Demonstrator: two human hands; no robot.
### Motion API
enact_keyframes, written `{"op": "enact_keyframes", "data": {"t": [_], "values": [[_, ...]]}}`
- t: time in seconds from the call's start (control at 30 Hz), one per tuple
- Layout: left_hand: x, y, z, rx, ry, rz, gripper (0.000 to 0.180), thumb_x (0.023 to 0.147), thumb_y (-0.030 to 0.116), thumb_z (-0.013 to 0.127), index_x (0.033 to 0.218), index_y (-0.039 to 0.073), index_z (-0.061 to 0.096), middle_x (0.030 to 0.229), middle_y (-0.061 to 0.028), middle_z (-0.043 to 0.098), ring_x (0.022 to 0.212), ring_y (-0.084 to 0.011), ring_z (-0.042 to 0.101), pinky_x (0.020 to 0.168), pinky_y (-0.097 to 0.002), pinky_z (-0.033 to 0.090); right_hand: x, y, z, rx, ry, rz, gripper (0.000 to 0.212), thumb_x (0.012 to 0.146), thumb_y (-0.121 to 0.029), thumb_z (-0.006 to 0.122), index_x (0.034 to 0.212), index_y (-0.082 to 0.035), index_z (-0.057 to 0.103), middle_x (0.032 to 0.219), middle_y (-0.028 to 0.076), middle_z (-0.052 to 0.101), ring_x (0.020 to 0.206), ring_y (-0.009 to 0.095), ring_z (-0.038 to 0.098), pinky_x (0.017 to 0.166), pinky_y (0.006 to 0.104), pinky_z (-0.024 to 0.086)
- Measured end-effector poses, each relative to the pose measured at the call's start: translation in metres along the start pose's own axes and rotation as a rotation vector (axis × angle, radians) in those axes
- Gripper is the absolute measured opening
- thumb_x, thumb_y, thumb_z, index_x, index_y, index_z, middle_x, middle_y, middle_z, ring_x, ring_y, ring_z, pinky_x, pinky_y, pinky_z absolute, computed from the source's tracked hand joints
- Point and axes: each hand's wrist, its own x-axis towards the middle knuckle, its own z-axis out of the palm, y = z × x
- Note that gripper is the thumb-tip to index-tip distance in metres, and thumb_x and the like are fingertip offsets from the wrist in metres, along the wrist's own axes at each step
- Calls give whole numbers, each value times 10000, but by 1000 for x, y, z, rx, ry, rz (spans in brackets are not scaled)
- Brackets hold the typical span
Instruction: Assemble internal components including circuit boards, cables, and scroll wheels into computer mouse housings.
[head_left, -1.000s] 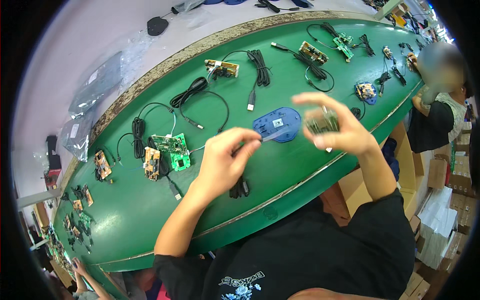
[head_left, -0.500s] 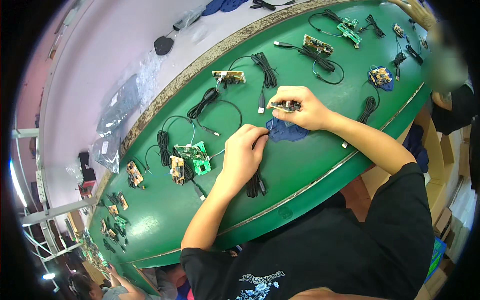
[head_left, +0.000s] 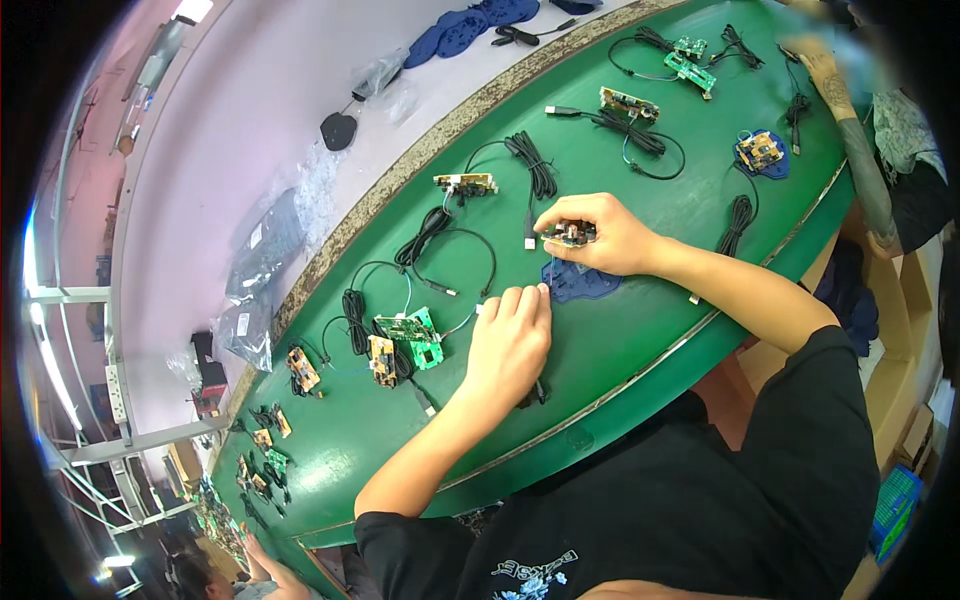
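My right hand grips a small circuit board by its edges, thumb on one side and fingers on the other. From this board a thin wire drops toward my left hand. The left fingers are closed together at the cable, their grip mostly hidden by the back of the hand. Beneath the right hand lies a dark blue moulded shell, flat on the green table. A black cable coil shows partly from under my left wrist.
Circuit boards with coiled black cables lie along the table, among them a tan board, a green board and a board on a blue shell. A co-worker's arm reaches in at right. Plastic bags lie beyond the table edge.
My left hand has turned, its fingers now pointing away from me and its back up. The right hand with the board is slightly lower in view. The co-worker's arm has come further in.
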Motion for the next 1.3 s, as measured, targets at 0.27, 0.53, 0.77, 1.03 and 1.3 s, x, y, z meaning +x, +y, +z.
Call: {"op": "enact_keyframes", "data": {"t": [0.27,0.53,0.77,1.03,1.3], "values": [[3,-16,10,-408,235,-125,296,808,-8,709,1103,17,719,986,-99,641,900,-289,610,773,-391,473,7,5,0,-130,38,-51,188,827,-141,765,938,-12,686,796,120,651,690,233,617,643,339,490],[20,-19,19,-623,267,-201,149,846,47,745,989,5,731,918,-129,666,846,-315,638,757,-401,522,5,11,-1,-136,66,-82,174,855,-140,758,941,-11,679,834,120,665,735,218,645,680,338,517],[18,-27,9,-656,170,-167,115,840,30,739,951,2,738,913,-126,672,835,-312,654,746,-401,529,7,11,4,-91,51,-86,185,837,-144,768,940,-19,678,833,116,672,730,268,655,668,364,519],[25,-27,15,-681,203,-105,183,814,59,780,987,12,742,863,-120,679,768,-290,653,658,-367,522,0,7,0,-147,46,-55,205,798,-112,780,893,-11,629,788,118,626,692,269,615,638,378,488],[35,-38,22,-925,169,-195,176,835,0,723,1010,-2,729,918,-146,676,778,-282,667,695,-349,541,9,13,-8,-132,-46,-11,184,848,-130,781,896,-16,644,778,98,621,673,172,586,632,340,489]]}}
